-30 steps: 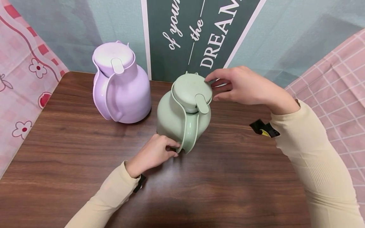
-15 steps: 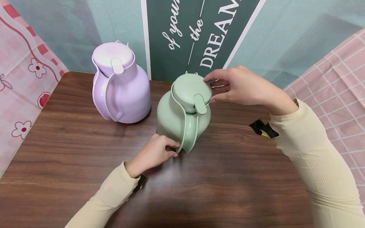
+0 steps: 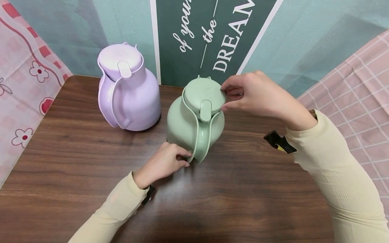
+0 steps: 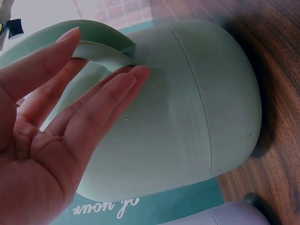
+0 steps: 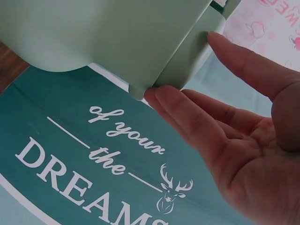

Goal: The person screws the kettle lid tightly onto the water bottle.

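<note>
A pale green vacuum jug [image 3: 180,125] stands upright on the wooden table, its handle toward me. My left hand [image 3: 164,163] pinches the lower end of the handle [image 3: 203,141]; in the left wrist view the thumb [image 4: 70,40] overlaps the handle and the other fingers lie along the body. My right hand [image 3: 255,96] holds the rim of the round lid [image 3: 197,89] from the right, thumb on the near side, fingertips [image 5: 166,93] on the far side. The lid's lever tab [image 3: 205,111] points at the top of the handle. The lid sits within the jug's collar.
A lilac jug [image 3: 139,98] of the same shape stands to the left, lid on. Behind both hangs a teal cloth [image 3: 130,27] with a dark lettered panel. Pink patterned cloths border the table [image 3: 91,168] left and right.
The lid has turned clockwise under my right hand, its tab swinging left from beside the handle to line up with it. My left hand and the jug's body have stayed put.
</note>
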The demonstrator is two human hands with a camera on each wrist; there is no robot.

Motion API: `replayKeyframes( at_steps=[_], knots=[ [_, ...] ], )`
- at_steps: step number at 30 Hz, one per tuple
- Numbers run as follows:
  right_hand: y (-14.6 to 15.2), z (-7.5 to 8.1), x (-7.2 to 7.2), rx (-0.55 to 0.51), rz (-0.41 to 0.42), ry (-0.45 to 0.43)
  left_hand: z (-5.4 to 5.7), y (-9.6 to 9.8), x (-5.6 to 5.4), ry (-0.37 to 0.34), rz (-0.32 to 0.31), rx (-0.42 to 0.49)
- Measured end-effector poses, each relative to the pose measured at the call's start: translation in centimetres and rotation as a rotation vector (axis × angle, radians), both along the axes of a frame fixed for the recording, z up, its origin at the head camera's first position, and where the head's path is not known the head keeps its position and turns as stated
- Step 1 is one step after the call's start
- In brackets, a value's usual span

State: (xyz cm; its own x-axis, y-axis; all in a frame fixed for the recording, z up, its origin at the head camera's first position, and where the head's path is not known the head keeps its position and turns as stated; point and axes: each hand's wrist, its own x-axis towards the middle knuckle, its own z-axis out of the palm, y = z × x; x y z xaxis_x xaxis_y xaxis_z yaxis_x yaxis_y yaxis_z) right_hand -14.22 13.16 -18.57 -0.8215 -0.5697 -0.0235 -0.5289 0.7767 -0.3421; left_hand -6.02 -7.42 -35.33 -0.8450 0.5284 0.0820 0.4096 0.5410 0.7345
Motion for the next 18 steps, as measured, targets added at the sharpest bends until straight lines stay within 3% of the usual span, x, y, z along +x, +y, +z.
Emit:
replayKeyframes(
  at_steps=[9, 18],
  knots=[
    [0.0, 0.1, 0.2, 0.003, -0.038, -0.025, 0.1, 0.0, 0.0, 0.013, 0.005, -0.011],
    [0.7, 0.3, -1.4, 0.037, 0.072, -0.168, 0.0, -0.1, 0.0, 0.008, 0.0, -0.005]
  ],
)
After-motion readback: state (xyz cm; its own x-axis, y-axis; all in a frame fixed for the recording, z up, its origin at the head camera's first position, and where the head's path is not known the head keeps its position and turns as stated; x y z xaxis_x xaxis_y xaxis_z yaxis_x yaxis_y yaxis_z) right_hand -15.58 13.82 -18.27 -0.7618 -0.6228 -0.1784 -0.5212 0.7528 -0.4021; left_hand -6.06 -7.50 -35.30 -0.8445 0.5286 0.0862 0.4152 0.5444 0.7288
